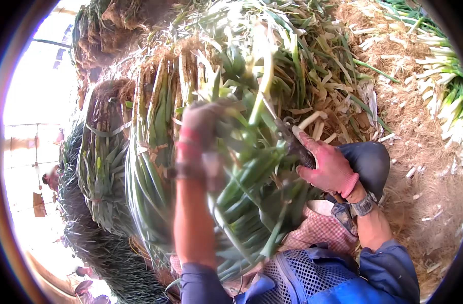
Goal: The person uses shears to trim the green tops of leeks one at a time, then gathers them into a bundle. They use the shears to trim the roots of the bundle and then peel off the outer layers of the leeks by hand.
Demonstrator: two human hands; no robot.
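Note:
My left hand (203, 131), in a glove with a red band at the wrist, is smeared by motion over the green leaves; its fingers do not show clearly. My right hand (328, 164), in a pink glove, is closed around a dark-handled tool (298, 147) with a narrow, blade-like tip pointing up and left. Its index finger lies along the handle. Just beyond the tip stands a pale green onion stalk (264, 86), partly blurred. A heap of long green onion leaves (257, 192) spreads between my forearms and over my lap.
Tied bundles of green onions (102, 152) are stacked on the left. Trimmed leaves (312, 55) pile up ahead. Fibrous root trimmings (419, 177) cover the ground on the right, beside a row of white-stemmed green onions (449, 96). My bent knee (368, 162) is close to my right hand.

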